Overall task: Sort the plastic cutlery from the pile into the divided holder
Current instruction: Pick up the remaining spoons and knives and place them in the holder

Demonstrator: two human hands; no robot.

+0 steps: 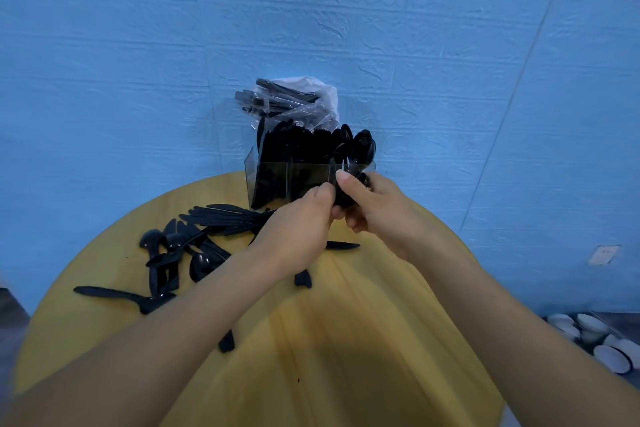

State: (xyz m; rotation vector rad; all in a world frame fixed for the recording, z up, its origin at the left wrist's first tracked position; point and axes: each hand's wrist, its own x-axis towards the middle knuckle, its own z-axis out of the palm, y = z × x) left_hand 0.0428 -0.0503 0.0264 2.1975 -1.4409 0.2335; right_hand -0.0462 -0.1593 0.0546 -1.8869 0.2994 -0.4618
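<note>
Black plastic spoons [360, 152] are the matter in hand: both hands meet just in front of the clear divided holder [273, 180], at its right-hand compartment, where spoon bowls already stand upright above the rim. The right hand [377, 208] has its fingers curled round a small bunch of black pieces, thumb pressed on top, and the left hand [298, 229] pinches at the same bunch from the near side; how many pieces are in the bunch, and whether all are spoons, cannot quite be told, since the fingers hide most of it. To do this step well, square the handles together first so that they point down as one, then lower them into the right compartment beside the spoons already there, not across the partition into the middle section, which looks full of dark pieces too. Steadying the holder with one hand would be prudent, because it stands near the far edge of the yellow table [346, 340] and is loaded high, with a plastic bag [304, 97] of more cutlery resting behind it. The pile [183, 246] of loose pieces lies on the table to the left, well apart from the holder, with much sorting left.
</note>
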